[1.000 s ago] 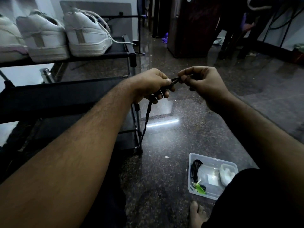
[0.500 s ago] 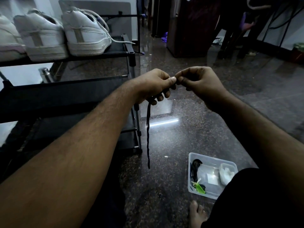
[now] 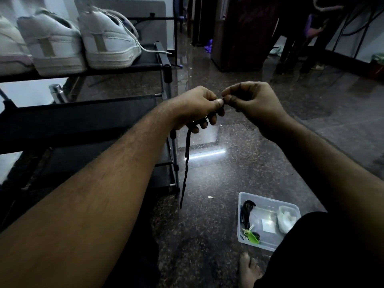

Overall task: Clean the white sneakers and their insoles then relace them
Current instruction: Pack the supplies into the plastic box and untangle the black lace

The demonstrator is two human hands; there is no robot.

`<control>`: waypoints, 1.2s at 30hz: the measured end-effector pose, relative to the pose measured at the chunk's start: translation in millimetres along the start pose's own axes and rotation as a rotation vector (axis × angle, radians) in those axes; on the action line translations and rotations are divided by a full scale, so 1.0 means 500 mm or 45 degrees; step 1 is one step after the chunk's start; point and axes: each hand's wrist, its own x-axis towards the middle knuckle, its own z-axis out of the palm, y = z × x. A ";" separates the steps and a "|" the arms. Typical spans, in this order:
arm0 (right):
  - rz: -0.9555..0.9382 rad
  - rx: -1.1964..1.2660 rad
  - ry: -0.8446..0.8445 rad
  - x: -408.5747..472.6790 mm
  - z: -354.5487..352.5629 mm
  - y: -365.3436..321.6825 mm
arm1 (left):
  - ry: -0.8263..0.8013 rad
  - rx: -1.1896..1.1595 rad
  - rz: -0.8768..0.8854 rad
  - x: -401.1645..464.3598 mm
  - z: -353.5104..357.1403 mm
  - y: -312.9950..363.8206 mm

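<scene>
**Dark lace pinched at chest height, sneakers waiting on the rack**

Your left hand (image 3: 197,107) and right hand (image 3: 252,102) meet thumb to thumb above the polished floor (image 3: 239,173), both curled shut around one end of a dark shoelace (image 3: 186,163). The left hand grips it with the lower fingers folded round the cord and the thumb pressing at the top; the right hand pinches the tip between thumb and forefinger, the tip itself hidden between the fingertips. From your left fist the lace hangs almost straight down, long axis vertical, twisted on itself, its free end dangling clear of the floor.

The white sneakers (image 3: 108,40) sit heel-toward-you on the top shelf of the black shoe rack (image 3: 164,65), up and to the left of your hands and well apart from them. Your left hand is the nearer one. One shoe trails a white lace over the shelf edge (so whether this dark lace belongs to them cannot be told).

Any threading would mean carrying the pinched end up and leftward to the shoes. A clear plastic tub (image 3: 268,244) with small items lies on the floor near your right knee.
</scene>
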 end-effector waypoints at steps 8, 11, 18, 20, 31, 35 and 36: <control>-0.022 -0.051 -0.027 0.000 0.006 -0.002 | 0.111 -0.037 0.051 0.005 0.000 -0.005; -0.031 -0.036 -0.031 0.000 0.007 -0.001 | 0.132 -0.039 0.044 0.006 -0.002 -0.004; 0.034 0.195 -0.046 -0.001 0.003 -0.003 | 0.049 -0.234 0.096 0.012 -0.010 -0.006; 0.077 0.301 -0.106 -0.002 0.000 0.000 | 0.033 -0.301 0.126 0.014 -0.012 -0.010; 0.248 1.070 0.182 0.012 -0.005 -0.045 | -0.095 -0.311 0.038 0.026 -0.006 -0.023; 0.324 1.243 0.195 0.009 -0.016 -0.060 | -0.075 -0.309 -0.030 0.030 -0.002 -0.023; 0.282 1.033 0.183 0.007 -0.016 -0.059 | -0.042 -0.329 -0.040 0.031 -0.001 -0.023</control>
